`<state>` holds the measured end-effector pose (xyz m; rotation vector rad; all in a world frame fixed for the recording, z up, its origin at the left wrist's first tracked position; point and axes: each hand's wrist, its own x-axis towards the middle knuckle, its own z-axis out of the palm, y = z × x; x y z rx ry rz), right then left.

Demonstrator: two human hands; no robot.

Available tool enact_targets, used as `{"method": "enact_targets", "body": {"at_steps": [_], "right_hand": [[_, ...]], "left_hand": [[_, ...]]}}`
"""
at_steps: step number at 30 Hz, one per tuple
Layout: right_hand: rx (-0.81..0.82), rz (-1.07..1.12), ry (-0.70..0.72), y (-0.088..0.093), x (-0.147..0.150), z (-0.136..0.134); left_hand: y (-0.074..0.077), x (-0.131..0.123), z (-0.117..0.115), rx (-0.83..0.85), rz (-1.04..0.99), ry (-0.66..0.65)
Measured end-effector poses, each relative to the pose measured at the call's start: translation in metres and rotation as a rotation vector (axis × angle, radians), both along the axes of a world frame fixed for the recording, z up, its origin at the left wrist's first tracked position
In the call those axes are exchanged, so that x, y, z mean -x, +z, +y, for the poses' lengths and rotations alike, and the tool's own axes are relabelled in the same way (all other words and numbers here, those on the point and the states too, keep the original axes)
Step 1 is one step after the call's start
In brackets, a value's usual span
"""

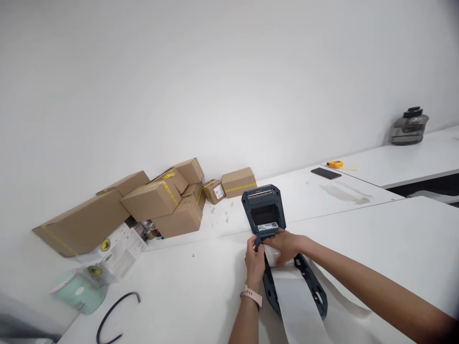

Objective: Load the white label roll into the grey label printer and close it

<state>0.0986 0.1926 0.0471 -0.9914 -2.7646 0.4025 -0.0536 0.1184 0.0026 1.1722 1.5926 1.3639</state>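
Observation:
A dark blue label printer [266, 204] lies on the white table with its lid raised. A roll of white labels [271, 254] sits in its bay, and a wide white strip [299, 306] runs from there toward me over the front part. My left hand [254, 258], with a pink band on the wrist, is closed on the printer's left edge, beside the roll. My right hand [285, 246] reaches in from the right and lies across the roll, thumb and fingers around it. Part of the roll and the fingertips are hidden.
Cardboard boxes [150, 203] are piled against the wall at left. Near them are a white carton [124, 253], a green tub [81, 291] and a black curved cable [111, 310]. A phone [325, 173], tape measure [335, 164] and jug [409, 128] stand farther right.

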Motion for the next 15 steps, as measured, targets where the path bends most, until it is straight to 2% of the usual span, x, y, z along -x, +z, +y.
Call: {"method": "enact_targets", "body": {"at_steps": [4,7,12,15], "right_hand": [[0.079,-0.148,0.074,-0.001,0.011,0.006],[0.118,-0.199,0.121,0.006,0.011,0.006],[0.263,-0.307,0.156,0.030,0.005,0.005],[0.294,-0.299,0.157,0.048,-0.001,0.001]], "left_hand": [[0.001,0.005,0.005,0.000,-0.061,-0.012],[0.001,0.004,0.005,-0.011,-0.109,-0.011],[-0.001,0.000,0.004,-0.004,-0.166,0.001],[-0.005,0.002,0.005,-0.025,-0.200,-0.005]]}}
